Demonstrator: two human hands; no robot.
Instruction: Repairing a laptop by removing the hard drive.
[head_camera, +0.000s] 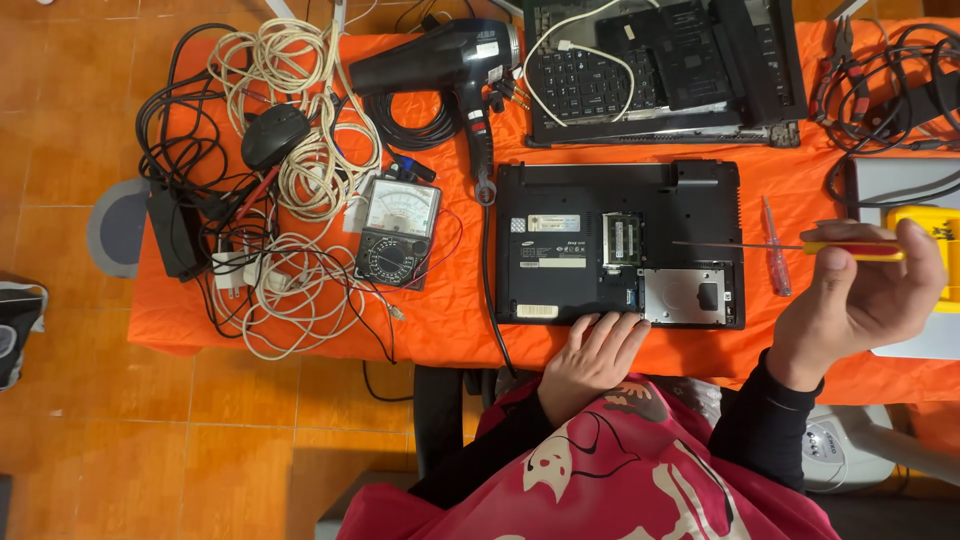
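White rectangular stickers (553, 224) on black laptop underside (560, 270), pale dial face (401, 208) on black multimeter (397, 232) to its left

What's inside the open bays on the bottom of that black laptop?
In the laptop, one bay shows green memory modules; the other is an empty silver drive bay. Elsewhere the cover hides the insides.

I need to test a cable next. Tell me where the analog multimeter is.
In the head view, the black analog multimeter with a white dial face lies on the orange tablecloth, left of the upturned black laptop, against the tangle of white cables.
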